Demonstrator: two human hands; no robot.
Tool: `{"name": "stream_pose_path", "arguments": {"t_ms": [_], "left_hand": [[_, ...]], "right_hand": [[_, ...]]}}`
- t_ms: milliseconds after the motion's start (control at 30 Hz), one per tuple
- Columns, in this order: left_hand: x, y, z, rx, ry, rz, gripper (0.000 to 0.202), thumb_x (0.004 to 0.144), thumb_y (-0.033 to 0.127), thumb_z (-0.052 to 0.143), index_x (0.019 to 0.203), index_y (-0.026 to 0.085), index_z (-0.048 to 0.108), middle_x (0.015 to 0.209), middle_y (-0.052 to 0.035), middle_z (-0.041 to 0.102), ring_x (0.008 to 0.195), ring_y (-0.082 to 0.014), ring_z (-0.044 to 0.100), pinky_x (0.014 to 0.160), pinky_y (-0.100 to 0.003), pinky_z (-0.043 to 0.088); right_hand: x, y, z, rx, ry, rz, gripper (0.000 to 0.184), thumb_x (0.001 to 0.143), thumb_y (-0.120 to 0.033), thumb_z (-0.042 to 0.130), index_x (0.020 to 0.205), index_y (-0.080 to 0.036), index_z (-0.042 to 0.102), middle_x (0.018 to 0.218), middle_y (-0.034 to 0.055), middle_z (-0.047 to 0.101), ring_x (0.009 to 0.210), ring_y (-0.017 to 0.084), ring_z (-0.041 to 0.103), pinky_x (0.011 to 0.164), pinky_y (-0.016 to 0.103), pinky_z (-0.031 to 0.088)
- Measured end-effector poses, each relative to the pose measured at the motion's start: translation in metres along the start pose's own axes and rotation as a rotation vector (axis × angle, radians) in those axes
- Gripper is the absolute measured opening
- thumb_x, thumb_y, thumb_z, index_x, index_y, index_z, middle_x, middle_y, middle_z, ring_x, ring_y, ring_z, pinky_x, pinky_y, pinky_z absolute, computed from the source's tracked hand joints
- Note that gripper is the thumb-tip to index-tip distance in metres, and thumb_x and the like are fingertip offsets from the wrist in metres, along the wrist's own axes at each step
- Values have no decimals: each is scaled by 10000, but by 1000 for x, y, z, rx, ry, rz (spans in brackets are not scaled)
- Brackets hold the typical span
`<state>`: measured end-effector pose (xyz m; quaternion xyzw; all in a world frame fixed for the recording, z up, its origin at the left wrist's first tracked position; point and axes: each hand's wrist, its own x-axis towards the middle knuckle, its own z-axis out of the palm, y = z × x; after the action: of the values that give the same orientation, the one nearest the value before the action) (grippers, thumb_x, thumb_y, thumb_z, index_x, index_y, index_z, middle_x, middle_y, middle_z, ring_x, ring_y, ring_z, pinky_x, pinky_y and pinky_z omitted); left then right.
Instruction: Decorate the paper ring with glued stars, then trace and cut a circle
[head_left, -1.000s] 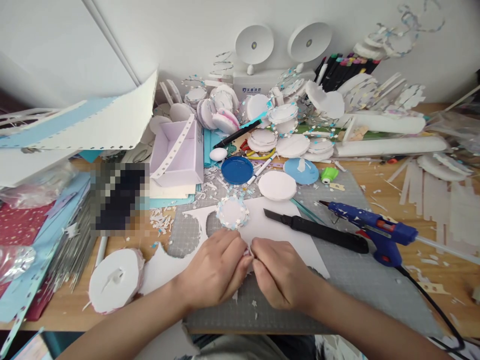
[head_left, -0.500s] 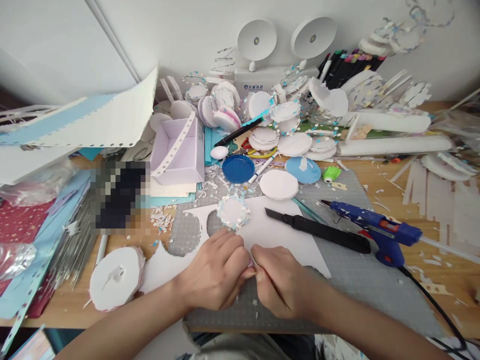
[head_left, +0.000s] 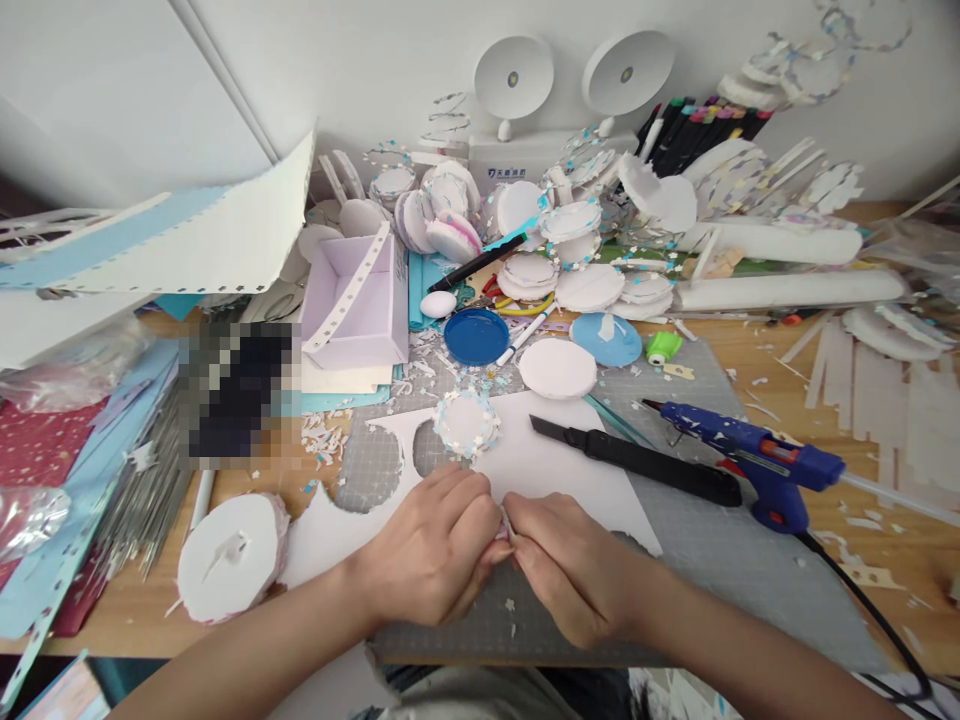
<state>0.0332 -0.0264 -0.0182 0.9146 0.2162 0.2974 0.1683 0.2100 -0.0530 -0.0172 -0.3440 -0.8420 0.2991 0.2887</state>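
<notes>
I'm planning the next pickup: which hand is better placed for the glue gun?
Probably the right hand: the glue gun lies on that side, farther from the left hand. Both look occupied.

1. At the back, a twin-headed emergency light near colourful-capped markers.
2. Left of centre, an open lilac box (with a hole-punched white strip across it).
3. Right of that, a round blue lid.
4. Far left, thin grey wires.

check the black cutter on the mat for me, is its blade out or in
Out: a dark blade extends past the front end of the black cutter's handle, pointing toward the picture's left.
</notes>
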Motion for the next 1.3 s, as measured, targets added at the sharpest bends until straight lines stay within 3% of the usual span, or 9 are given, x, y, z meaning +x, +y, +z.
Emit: {"name": "stream_pose_path", "arguments": {"t_ms": [367,567,733,1000,1300], "left_hand": [[0,-2,1,26,5,43,270,986,228,209,759,211,354,651,-18,427,585,-187,367,537,-308,320],[-1,-3,2,51,-7,50,247,975,206,230,759,213,350,654,-20,429,592,-191,371,537,-313,317],[-3,-1,3,53,2,45,254,972,195,218,760,212,358,650,-21,426,594,-196,364,528,-316,304],[-3,3,3,44,-15,-4,265,978,192,206,751,214,340,652,-14,396,581,-189,345,518,-308,288],[-4,5,2,-251,-80,-136,263,1000,308,173,820,213,340,726,-16,432,628,-172,416,579,-287,367]], "right_hand": [[-1,2,-3,66,-104,51,154,873,-163,270,747,-229,328,593,-14,465,492,136,397,500,277,287],[0,-1,-3,30,-78,65,140,847,-162,284,732,-227,329,583,-25,440,481,125,376,495,272,282],[0,-9,-1,157,-71,189,159,821,-140,335,694,-225,290,566,-54,381,476,93,346,481,237,267],[-5,-6,11,276,15,227,198,816,-122,380,681,-218,272,556,-76,324,480,69,306,475,211,262],[0,-5,9,333,87,195,218,816,-147,353,647,-219,238,543,-73,266,467,68,251,438,218,225]]}}
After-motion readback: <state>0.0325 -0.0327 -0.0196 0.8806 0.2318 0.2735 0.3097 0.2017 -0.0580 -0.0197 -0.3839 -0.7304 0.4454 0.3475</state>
